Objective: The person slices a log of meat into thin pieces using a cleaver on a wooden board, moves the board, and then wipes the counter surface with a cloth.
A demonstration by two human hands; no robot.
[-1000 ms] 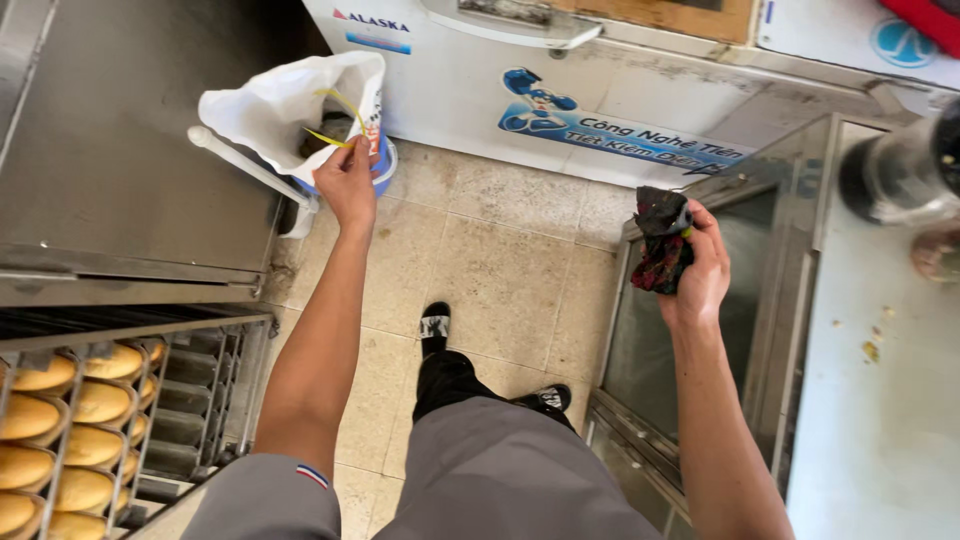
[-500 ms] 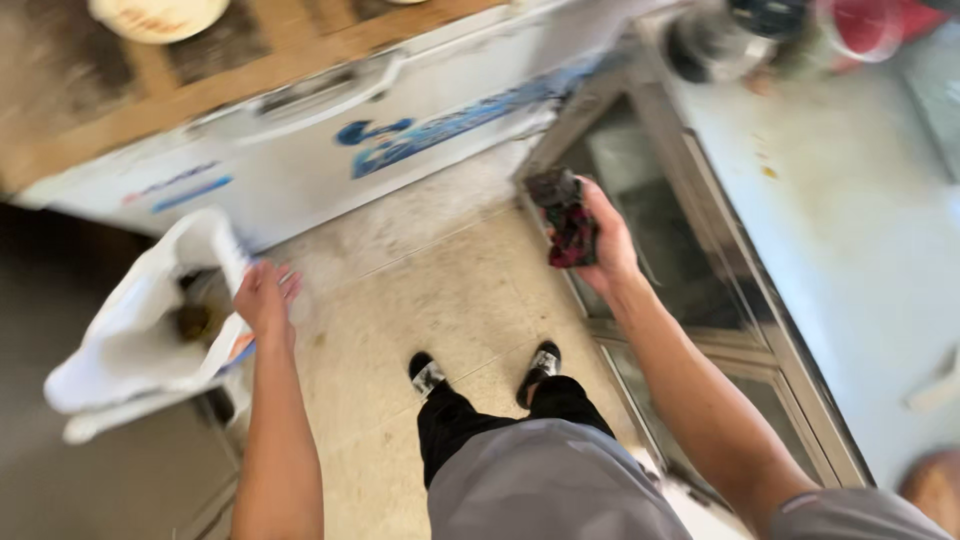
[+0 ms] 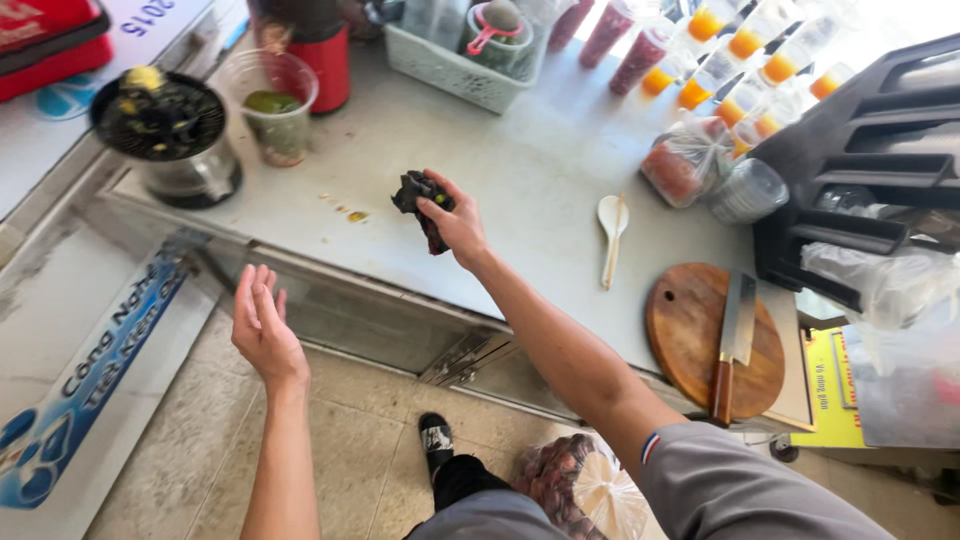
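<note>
So the right hand (image 3: 458,222) is out over the steel counter (image 3: 520,200), fingers curled tight around a dark crumpled rag (image 3: 420,203) with a bit of red in it. The rag's long axis runs roughly up and down in the view: a bunched end pokes out above the thumb, toward the far side of the counter, and a tail hangs out below the palm, toward the counter's near edge. How much of it is balled up inside the fist I can't tell, the fingers cover that. The left hand (image 3: 262,330) is off the counter's near edge, over the tiled floor (image 3: 330,440), wide open with the palm up and holding nothing. On the counter, well to the right of the rag, a white spoon (image 3: 610,232) lies lengthwise, and past it a round wooden board (image 3: 700,340) has a cleaver (image 3: 735,340) lying on it, handle toward the near edge. At the far left of the counter sits a metal pot (image 3: 165,135) of dark stuff I can't make out, with a plastic cup (image 3: 272,115) just beside it. The bottles along the counter's far edge are cut off at the top.
</note>
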